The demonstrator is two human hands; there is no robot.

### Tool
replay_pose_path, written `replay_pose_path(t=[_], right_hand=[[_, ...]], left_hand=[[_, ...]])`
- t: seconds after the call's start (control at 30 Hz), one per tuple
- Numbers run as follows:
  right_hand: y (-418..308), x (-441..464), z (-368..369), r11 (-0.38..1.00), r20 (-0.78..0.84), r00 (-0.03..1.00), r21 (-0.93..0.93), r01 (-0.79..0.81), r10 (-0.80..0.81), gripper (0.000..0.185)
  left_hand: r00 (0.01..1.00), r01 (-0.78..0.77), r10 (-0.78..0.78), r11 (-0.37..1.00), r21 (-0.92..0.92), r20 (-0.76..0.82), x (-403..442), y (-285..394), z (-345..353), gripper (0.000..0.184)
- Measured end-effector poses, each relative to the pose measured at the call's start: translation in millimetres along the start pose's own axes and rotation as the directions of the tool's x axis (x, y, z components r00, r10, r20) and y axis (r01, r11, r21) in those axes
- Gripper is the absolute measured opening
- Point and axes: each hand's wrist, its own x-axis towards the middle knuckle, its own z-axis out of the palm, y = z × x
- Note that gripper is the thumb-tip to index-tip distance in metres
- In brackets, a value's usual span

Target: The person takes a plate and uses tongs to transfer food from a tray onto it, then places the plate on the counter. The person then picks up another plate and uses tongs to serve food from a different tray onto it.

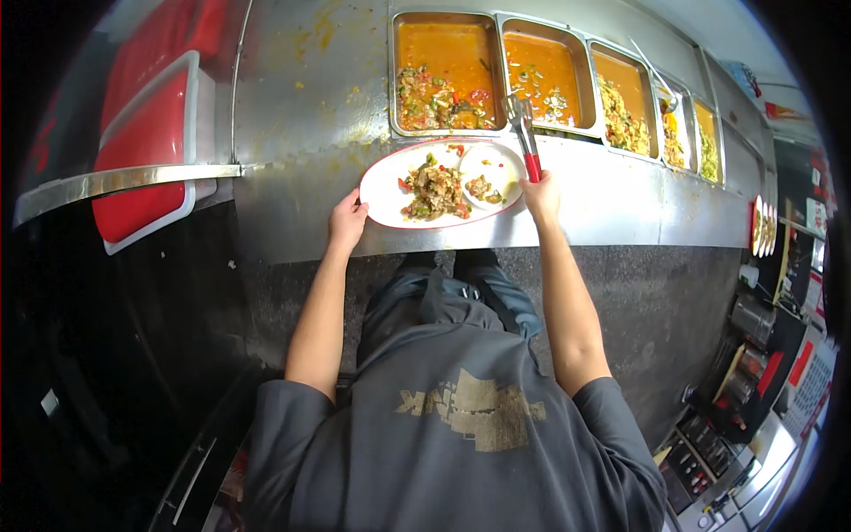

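Note:
A white oval plate [381, 200] with a red rim is at the steel counter's front edge. My left hand [347, 222] grips its left end, fingers closed on the rim. On the plate lie a heap of chopped meat and vegetables [436, 188] and a small white bowl [505, 184] with a little of the same food. My right hand [542, 197] is closed around the red handle of metal tongs [524, 133], close to the plate's right end. The tongs' tips point away from me, at the divider between two food pans; nothing clear shows between them.
Behind the plate, steel pans of orange sauce with meat and vegetables [443, 66] run to the right, one holding a long-handled utensil [651, 62]. Red lidded tubs [146, 151] stand left behind a metal rail [124, 180]. Several plates [762, 226] stand far right.

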Motion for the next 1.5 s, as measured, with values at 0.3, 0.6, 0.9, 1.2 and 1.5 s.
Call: replay_pose_path(t=[0.3,0.6,0.9,1.2,1.5], right_hand=[[0.7,11.6,-0.1,0.999,0.043,0.999,0.03,0.012,-0.013,0.032],[18.9,-9.2,-79.9,0.99,0.148,0.986,0.128,0.051,-0.07,0.034],[127.2,-41.1,-204.5,0.952,0.0,1.0,0.304,-0.029,0.03,0.024],[240.5,-43.5,-308.1,0.939,-0.085,0.992,0.341,-0.055,0.089,0.022],[329.7,-12.9,-357.8,0.866,-0.156,0.97,0.493,-0.085,0.184,0.016]], left_hand=[[1.0,-0.019,0.018,0.997,-0.068,-0.007,-10.3,20.7,-1.4,0.043],[0.996,-0.065,0.076,0.981,-0.183,0.055,-78.3,83.4,-2.4,0.043],[0.982,-0.026,0.039,0.997,-0.073,0.183,-143.0,168.3,97.8,0.041],[0.958,-0.029,0.036,0.999,-0.03,0.283,-180.8,248.2,212.9,0.043],[0.93,-0.163,0.147,0.986,0.021,0.336,-155.3,291.1,333.0,0.044]])
